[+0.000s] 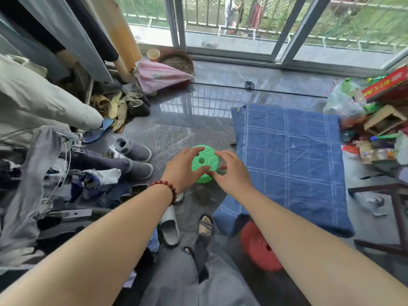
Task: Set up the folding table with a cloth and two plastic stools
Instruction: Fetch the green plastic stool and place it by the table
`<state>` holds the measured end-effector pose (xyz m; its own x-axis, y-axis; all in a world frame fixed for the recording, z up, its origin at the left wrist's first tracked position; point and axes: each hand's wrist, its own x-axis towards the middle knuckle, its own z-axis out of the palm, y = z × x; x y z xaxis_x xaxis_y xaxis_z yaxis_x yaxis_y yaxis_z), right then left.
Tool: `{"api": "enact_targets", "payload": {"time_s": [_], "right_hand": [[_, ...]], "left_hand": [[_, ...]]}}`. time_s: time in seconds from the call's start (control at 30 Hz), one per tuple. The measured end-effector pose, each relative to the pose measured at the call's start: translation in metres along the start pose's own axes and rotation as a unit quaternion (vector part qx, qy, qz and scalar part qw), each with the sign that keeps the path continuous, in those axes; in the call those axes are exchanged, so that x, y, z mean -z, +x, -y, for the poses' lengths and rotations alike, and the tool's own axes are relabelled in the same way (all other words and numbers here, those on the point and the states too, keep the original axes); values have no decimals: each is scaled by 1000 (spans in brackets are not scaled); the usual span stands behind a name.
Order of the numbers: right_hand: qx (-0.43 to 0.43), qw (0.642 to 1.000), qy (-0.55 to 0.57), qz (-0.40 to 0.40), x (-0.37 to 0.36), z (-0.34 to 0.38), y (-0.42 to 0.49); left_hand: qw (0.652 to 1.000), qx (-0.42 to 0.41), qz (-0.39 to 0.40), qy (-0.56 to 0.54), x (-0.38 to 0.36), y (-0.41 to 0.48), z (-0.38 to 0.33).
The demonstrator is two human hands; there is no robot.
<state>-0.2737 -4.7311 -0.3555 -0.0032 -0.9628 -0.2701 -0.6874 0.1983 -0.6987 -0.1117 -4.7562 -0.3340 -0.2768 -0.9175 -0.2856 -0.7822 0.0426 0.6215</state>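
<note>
Our left hand (184, 170), with a red bead bracelet (165, 187) at the wrist, curves round the left rim of the green stool (208, 161). Its thumb sits at the far edge and its fingers reach across the near edge of the round seat. Our right hand (231, 171) mirrors it on the right rim, thumb on top and fingers curled under the near side, so the two hands grip the seat between them, their fingertips almost meeting at the near rim. The seat tilts up towards us, its centre hole showing between the two thumbs. We cannot tell whether its legs touch the dark marble floor (176, 129) below. Just right of the right hand lies the blue checked cloth (293, 155), spread flat with its near edge hanging down; what it covers is hidden. Beneath the right forearm, nearer to us than the hands and at the cloth's near left corner, stands the red stool (258, 250). Below the hands we see a sandalled foot (205, 224) and, to its left, a grey slipper (170, 230). Left of the left hand sit two grey boots (134, 151), and beyond them a heap of clothes (33, 151). Far past the hands a mosquito coil (249, 86) lies on the floor before the sliding glass door (231, 29).
</note>
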Motion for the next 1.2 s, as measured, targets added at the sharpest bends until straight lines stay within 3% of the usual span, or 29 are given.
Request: {"api": "enact_targets", "payload": {"time_s": [0.7,1.2], "right_hand": [[50,990,70,-110,0,2,-235],[20,989,49,-137,69,-63,-324]], "left_hand": [[996,-66,-43,-49,-39,-226,-36],[993,-104,11,-58,-104,-257,-127]]}}
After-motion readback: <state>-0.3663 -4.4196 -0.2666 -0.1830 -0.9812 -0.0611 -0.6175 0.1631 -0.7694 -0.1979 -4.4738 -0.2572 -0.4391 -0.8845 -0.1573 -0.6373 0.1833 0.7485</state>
